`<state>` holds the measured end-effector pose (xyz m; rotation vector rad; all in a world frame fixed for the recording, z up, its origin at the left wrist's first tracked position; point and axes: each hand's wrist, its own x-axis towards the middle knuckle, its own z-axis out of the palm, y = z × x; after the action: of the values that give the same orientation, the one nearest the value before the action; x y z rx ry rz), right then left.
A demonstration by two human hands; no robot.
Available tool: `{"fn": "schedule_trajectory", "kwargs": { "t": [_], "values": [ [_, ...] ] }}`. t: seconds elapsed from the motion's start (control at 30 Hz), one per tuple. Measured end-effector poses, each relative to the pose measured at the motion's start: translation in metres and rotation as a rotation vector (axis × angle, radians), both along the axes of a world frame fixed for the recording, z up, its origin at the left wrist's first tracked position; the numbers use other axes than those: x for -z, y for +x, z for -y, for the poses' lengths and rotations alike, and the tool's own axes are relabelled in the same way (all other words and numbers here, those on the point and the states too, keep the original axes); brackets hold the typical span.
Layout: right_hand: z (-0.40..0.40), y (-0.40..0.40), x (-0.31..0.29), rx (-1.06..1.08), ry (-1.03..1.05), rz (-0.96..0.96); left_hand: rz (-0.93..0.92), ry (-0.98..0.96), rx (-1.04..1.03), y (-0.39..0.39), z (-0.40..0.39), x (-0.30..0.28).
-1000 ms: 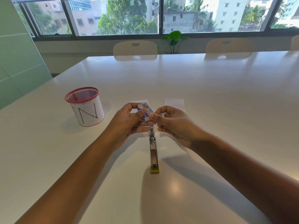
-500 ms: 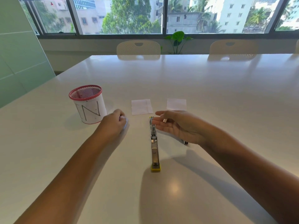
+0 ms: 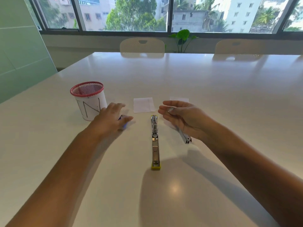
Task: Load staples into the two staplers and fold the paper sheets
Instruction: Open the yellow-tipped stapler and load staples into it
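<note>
A stapler point(image 3: 155, 145) lies swung open flat along the table's middle, its yellow end nearest me. My right hand point(image 3: 183, 118) hovers just right of it and pinches a small pale staple strip point(image 3: 169, 109) between thumb and fingertips. Beneath that hand lies a second stapler point(image 3: 186, 138), only its metal end showing. My left hand point(image 3: 111, 119) is blurred, fingers spread loosely over a blue staple box point(image 3: 124, 122) on the table, not gripping it. Two white paper sheets point(image 3: 144, 105) point(image 3: 179, 99) lie flat beyond the staplers.
A white cup with a red mesh rim point(image 3: 89, 100) stands just left of my left hand. The white table point(image 3: 172, 194) stretches far ahead to two chairs point(image 3: 142, 46) and a window with a plant point(image 3: 182, 38).
My left hand carried the blue staple box left, set it on the table and has now opened over it. My right hand kept the staple strip and rose slightly.
</note>
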<state>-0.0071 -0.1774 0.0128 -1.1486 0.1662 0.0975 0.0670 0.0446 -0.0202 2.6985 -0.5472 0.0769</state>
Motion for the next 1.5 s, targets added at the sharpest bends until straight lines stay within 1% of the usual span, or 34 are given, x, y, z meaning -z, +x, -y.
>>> {"fn": "schedule_trajectory", "kwargs": {
  "t": [0.07, 0.17, 0.3, 0.4, 0.47, 0.57, 0.63, 0.67, 0.7, 0.77, 0.83, 0.87, 0.9, 0.97, 1.0, 1.07, 1.13, 1.23, 1.3, 1.37, 1.43, 1.47, 1.5],
  "values": [
    [0.002, 0.001, 0.000, 0.016, -0.007, -0.009, -0.144, 0.025, 0.076, -0.002, -0.008, -0.011],
    [0.003, 0.001, 0.001, 0.016, -0.010, -0.021, -0.211, 0.097, 0.143, -0.004, -0.014, -0.015],
    [0.005, 0.000, 0.002, -0.058, -0.063, -0.059, -0.105, 0.076, 0.170, -0.001, -0.012, -0.012],
    [0.006, 0.000, 0.002, -0.133, -0.031, -0.108, -0.084, -0.018, 0.132, -0.003, -0.011, -0.011],
    [0.006, -0.001, 0.002, -0.174, -0.068, -0.113, -0.083, -0.056, 0.115, -0.004, -0.009, -0.011],
    [0.004, -0.002, 0.003, -0.240, -0.214, -0.085, -0.075, 0.038, 0.041, -0.004, -0.006, -0.010],
    [0.001, -0.004, 0.004, -0.251, -0.375, -0.045, -0.006, 0.091, -0.044, -0.005, -0.002, -0.013],
    [-0.001, -0.004, 0.005, -0.247, -0.469, -0.018, 0.049, 0.072, -0.058, -0.006, 0.001, -0.013],
    [-0.003, -0.005, 0.006, -0.241, -0.561, 0.012, 0.099, 0.010, -0.039, -0.008, 0.006, -0.014],
    [-0.008, -0.008, 0.010, -0.225, -0.713, 0.075, 0.114, -0.181, 0.049, -0.016, 0.018, -0.015],
    [-0.012, -0.009, 0.013, -0.196, -0.752, 0.119, 0.030, -0.289, 0.094, -0.024, 0.029, -0.017],
    [-0.013, -0.009, 0.014, -0.173, -0.741, 0.131, -0.051, -0.333, 0.103, -0.027, 0.032, -0.018],
    [-0.013, -0.009, 0.013, -0.146, -0.731, 0.140, -0.169, -0.398, 0.110, -0.030, 0.035, -0.019],
    [-0.011, -0.009, 0.011, -0.103, -0.724, 0.160, -0.479, -0.560, 0.113, -0.033, 0.037, -0.020],
    [-0.011, -0.009, 0.010, -0.091, -0.722, 0.172, -0.604, -0.612, 0.108, -0.034, 0.037, -0.020],
    [-0.010, -0.009, 0.008, -0.069, -0.716, 0.207, -0.760, -0.667, 0.079, -0.036, 0.039, -0.018],
    [-0.011, -0.010, 0.007, -0.035, -0.721, 0.250, -0.873, -0.789, 0.052, -0.041, 0.044, -0.016],
    [-0.015, -0.011, 0.007, 0.032, -0.710, 0.307, -1.025, -0.993, 0.039, -0.045, 0.051, -0.012],
    [-0.018, -0.012, 0.009, 0.068, -0.765, 0.349, -1.082, -1.082, 0.069, -0.047, 0.055, -0.008],
    [-0.021, -0.013, 0.011, 0.037, -0.806, 0.382, -1.072, -1.129, 0.083, -0.050, 0.059, -0.009],
    [-0.023, -0.014, 0.012, -0.040, -0.813, 0.392, -1.049, -1.142, 0.077, -0.052, 0.060, -0.010],
    [-0.022, -0.014, 0.012, -0.067, -0.788, 0.374, -1.047, -1.147, 0.078, -0.053, 0.060, -0.011],
    [-0.021, -0.014, 0.011, -0.083, -0.716, 0.334, -1.050, -1.156, 0.076, -0.053, 0.060, -0.012]
  ]
}}
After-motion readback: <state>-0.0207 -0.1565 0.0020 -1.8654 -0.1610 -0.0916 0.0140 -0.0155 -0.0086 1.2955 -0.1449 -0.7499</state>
